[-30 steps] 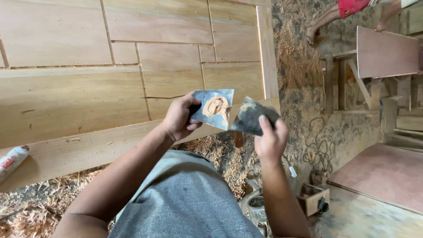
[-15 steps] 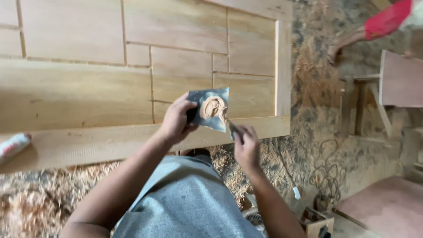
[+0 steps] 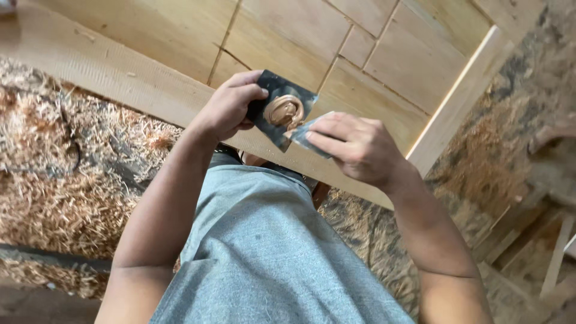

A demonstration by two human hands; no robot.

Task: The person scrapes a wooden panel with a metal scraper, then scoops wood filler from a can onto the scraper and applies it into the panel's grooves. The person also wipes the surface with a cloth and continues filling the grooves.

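Note:
My left hand (image 3: 228, 107) grips a dark square plate (image 3: 271, 123) by its left edge; a swirl of tan putty (image 3: 284, 110) sits on top of it. My right hand (image 3: 355, 146) pinches a small grey scraper blade (image 3: 308, 137), whose edge touches the plate just beside the putty. Both hands hover over the lower rail of a pale wooden panelled door (image 3: 312, 42) that lies flat in front of me.
Wood shavings (image 3: 54, 174) cover the floor on the left and under the door. More sawdust and timber pieces (image 3: 558, 252) lie at the right. My grey shirt (image 3: 264, 258) fills the lower middle of the view.
The view has tilted and closed in on the hands. My right hand has come up from below the plate and brought the scraper blade against it beside the putty.

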